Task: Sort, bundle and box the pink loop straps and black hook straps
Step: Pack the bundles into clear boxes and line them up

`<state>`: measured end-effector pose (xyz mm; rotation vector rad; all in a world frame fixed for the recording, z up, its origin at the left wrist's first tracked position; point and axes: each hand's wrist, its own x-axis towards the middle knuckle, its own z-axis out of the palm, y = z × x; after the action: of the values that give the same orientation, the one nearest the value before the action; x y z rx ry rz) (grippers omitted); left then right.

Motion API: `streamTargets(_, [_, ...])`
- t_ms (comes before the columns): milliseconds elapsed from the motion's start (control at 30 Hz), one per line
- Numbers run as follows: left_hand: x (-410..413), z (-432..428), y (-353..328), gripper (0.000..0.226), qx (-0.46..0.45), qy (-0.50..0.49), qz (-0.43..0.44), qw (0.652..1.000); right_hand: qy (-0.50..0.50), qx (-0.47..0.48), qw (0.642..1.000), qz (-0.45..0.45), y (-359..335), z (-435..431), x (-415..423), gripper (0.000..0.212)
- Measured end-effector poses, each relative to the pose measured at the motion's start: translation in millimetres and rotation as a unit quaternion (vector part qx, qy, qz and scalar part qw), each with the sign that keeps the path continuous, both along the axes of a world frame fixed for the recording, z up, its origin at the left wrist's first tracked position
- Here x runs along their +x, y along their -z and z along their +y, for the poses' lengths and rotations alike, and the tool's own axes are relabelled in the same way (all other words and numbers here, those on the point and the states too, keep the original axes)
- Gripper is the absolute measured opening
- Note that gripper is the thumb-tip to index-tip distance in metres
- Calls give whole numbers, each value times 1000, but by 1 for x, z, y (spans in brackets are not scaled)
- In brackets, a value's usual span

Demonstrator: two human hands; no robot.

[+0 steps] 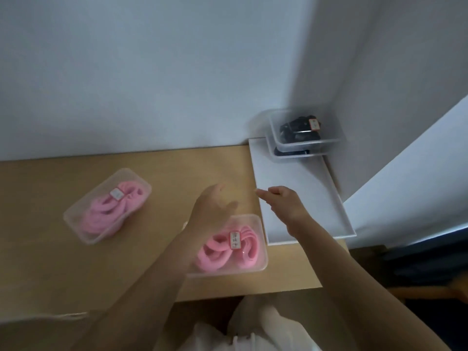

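Now, left hand: fingers loose, holding nothing, above the near pink box, at its far rim.
Right hand: loosely curled, empty, over the tray, at its left edge.
Near pink box: by the table near edge, just beside the tray, long axis along that edge; left hand nearer.
Far pink box: well left, angled.
Black boxes: stacked at the tray's far end.
Next, likely: near box onto tray.

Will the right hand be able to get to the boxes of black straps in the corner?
Probably yes. The right hand is empty over the white tray, and the stretch of tray between it and the stacked boxes of black straps looks bare, so nothing blocks it.
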<state>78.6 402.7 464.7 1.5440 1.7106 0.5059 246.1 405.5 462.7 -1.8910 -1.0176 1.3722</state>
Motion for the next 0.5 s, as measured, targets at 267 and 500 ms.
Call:
streamTargets(267, [-62,-88,37,92,-94,-87,-136,982,-38,-31,992,-120,20,-86,-43,56])
streamTargets(500, [-47,-98,37,49,-25,-58,-195,979,81,51,990,-101,19,-108,-45,67])
